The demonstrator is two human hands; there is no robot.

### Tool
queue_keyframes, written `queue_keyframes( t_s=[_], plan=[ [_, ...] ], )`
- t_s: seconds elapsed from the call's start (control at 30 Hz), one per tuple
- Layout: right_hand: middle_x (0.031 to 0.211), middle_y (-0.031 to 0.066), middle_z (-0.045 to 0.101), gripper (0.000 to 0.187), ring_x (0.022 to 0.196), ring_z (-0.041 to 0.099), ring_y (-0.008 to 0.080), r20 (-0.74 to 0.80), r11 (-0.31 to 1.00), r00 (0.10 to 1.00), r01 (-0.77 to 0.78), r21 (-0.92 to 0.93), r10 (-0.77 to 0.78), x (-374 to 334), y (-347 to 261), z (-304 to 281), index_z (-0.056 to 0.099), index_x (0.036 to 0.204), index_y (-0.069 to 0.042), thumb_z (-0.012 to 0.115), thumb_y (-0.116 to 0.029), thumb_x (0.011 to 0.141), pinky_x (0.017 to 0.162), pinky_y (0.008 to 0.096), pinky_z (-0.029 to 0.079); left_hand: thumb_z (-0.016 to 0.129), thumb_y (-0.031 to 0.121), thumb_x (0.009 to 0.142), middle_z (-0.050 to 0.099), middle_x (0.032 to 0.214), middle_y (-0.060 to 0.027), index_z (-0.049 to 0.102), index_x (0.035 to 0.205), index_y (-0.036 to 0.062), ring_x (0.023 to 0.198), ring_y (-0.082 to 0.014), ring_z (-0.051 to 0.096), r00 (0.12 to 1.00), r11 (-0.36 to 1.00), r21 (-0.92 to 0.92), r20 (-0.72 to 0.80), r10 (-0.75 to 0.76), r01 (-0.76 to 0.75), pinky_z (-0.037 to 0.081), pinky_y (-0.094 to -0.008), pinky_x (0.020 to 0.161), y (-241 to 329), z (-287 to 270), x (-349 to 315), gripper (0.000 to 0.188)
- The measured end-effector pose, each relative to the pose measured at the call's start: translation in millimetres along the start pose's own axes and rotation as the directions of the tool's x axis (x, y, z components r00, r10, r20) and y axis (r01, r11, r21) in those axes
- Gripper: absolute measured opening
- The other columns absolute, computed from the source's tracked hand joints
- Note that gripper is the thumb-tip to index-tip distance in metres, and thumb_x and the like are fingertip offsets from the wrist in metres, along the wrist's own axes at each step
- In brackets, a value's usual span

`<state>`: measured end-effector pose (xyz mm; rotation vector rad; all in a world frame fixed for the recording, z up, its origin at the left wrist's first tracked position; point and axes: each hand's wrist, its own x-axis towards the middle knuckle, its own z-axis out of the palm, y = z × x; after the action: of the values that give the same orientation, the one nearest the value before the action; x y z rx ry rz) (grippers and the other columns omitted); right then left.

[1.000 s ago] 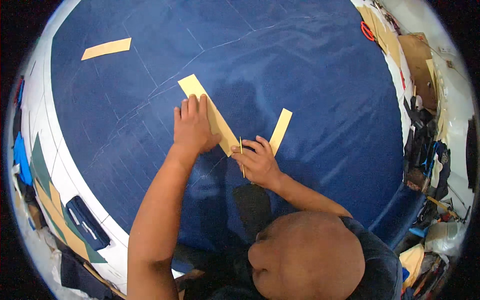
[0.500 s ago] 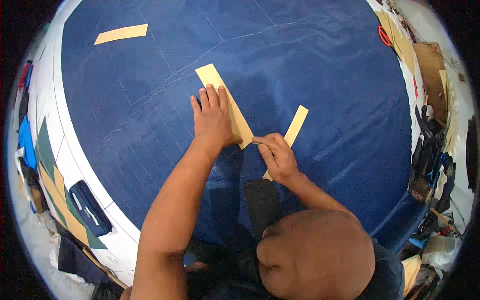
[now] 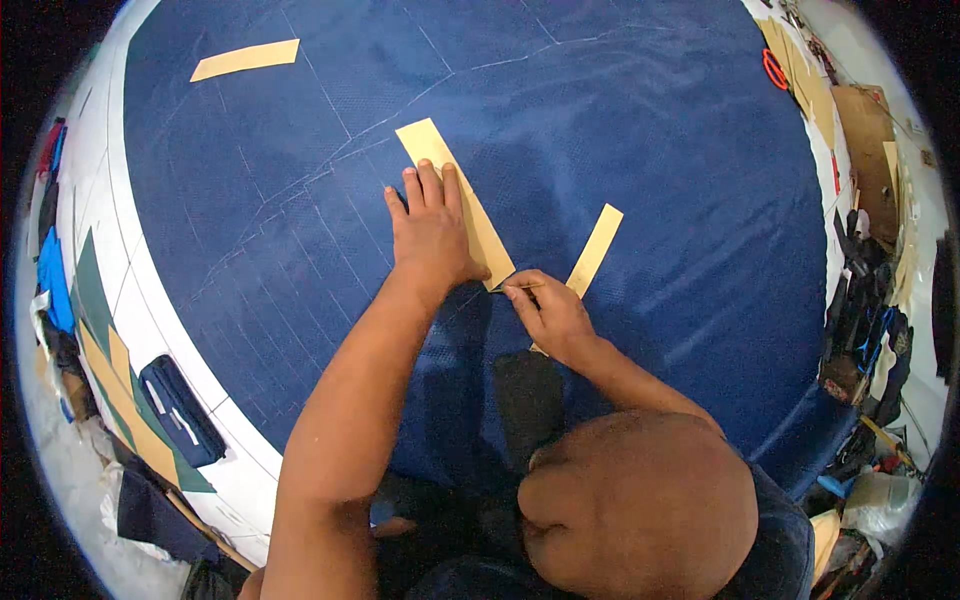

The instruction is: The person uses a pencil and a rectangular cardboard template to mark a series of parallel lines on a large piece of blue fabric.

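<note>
A left hand (image 3: pixel 432 232), fingers together, flattens a tan paper pattern strip (image 3: pixel 455 200) on blue fabric (image 3: pixel 640 140). The right hand (image 3: pixel 548 312) pinches a marker at the strip's lower end. Light and slippery, the strip likely needs pressing mid-length.

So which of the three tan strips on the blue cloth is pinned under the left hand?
The wide middle strip, under the left hand; the narrow strip and the far strip lie untouched by it.

No labels, signs or screens show, and only two things look like packaging. A flat brown cardboard sheet, perhaps a flattened box (image 3: pixel 868 135), lies at the table's far right edge. A dark navy oblong pouch-like pack with white marks (image 3: pixel 180 410) lies on the white table margin at the left. Whether either is truly packaging cannot be told.
</note>
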<state>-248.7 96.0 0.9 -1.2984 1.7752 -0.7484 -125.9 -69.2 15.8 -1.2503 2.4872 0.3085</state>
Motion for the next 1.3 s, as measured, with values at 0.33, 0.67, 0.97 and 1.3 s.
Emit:
queue_keyframes(
  t_s=[0.33, 0.67, 0.97, 1.3],
  plan=[
    [0.102, 0.0166, 0.068, 0.018, 0.096, 0.067, 0.0366, -0.097, 0.987, 0.990, 0.084, -0.139, -0.098, 5, 6, -3, 0.063, 0.104, -0.002, 0.059, -0.020, 0.099, 0.084, 0.0448, 0.053, 0.092, 0.063, 0.047, 0.025, 0.158, -0.0274, 0.021, 0.156, -0.0010, 0.148, -0.0447, 0.025, 0.999, 1.000, 0.015, 0.050, -0.013, 0.012, 0.025, -0.0629, 0.116, 0, 1, 0, 0.145],
    [0.103, 0.0180, 0.068, 0.018, 0.095, 0.068, 0.0362, -0.156, 0.980, 0.980, 0.092, -0.175, -0.120, 11, 10, -13, 0.065, 0.105, 0.000, 0.059, -0.016, 0.099, 0.083, 0.0419, 0.054, 0.091, 0.064, 0.047, 0.025, 0.159, -0.0278, 0.020, 0.156, -0.0016, 0.148, -0.0453, 0.024, 0.999, 1.000, 0.021, 0.046, -0.013, 0.012, 0.025, -0.0633, 0.116, 0, -2, 0, 0.145],
    [0.102, 0.0172, 0.068, 0.013, 0.092, 0.068, 0.0345, -0.141, 0.969, 0.970, 0.174, -0.172, -0.200, 7, 12, -14, 0.064, 0.104, -0.001, 0.063, -0.012, 0.097, 0.080, 0.0400, 0.056, 0.091, 0.063, 0.049, 0.024, 0.159, -0.0275, 0.018, 0.156, -0.0017, 0.148, -0.0450, 0.024, 0.997, 1.000, 0.018, 0.080, -0.012, 0.011, 0.024, -0.0628, 0.117, 3, -6, 1, 0.145],
    [0.102, 0.0132, 0.067, 0.014, 0.090, 0.068, 0.0343, -0.112, 0.932, 0.941, 0.292, -0.214, -0.320, 9, 18, -15, 0.062, 0.107, -0.006, 0.064, -0.014, 0.096, 0.075, 0.0440, 0.057, 0.090, 0.066, 0.049, 0.022, 0.160, -0.0274, 0.019, 0.156, -0.0017, 0.149, -0.0450, 0.021, 0.997, 0.999, 0.043, 0.081, -0.010, 0.006, 0.026, -0.0637, 0.116, 4, -5, 3, 0.145]
  ],
)
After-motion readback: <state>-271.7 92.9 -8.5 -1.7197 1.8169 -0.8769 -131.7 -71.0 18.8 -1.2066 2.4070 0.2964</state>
